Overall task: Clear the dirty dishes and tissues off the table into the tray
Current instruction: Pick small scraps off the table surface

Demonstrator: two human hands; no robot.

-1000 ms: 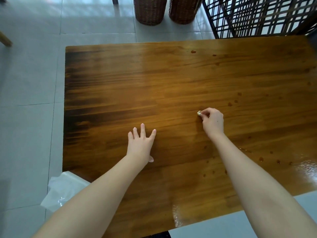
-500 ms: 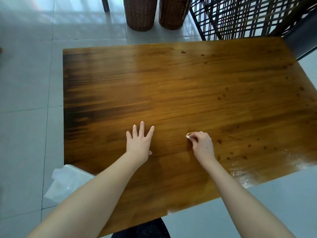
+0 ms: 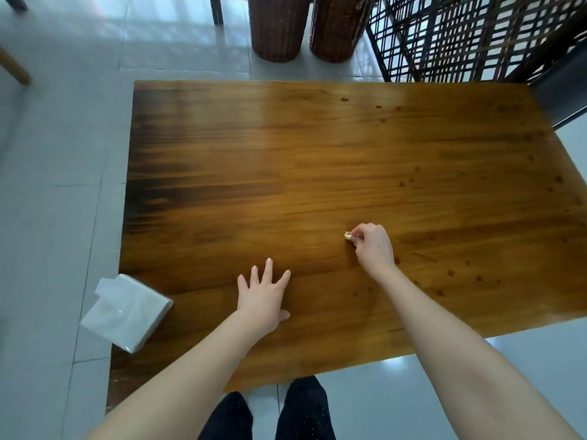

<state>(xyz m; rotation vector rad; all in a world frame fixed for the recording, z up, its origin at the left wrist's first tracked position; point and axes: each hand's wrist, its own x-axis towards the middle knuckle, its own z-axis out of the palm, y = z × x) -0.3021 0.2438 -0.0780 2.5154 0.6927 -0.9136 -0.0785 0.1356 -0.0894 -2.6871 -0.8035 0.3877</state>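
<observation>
Single view, head-worn, wide-angle. Faces forward and steeply down over the table (image 3: 317, 173); nearly the whole top in frame, near edge close beneath. Baskets (image 3: 279, 30) mark the far limit, wearer's legs (image 3: 305, 411) the near.

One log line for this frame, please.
left hand: flat on table | right hand: pinching small white wad | tissue pack: overhanging near-left edge

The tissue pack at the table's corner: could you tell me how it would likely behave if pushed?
The tissue pack looks soft and light, likely denting under a grip. Its glossy wrapper may slide easily. Much of it overhangs the table, so a nudge could tip it off.
</observation>
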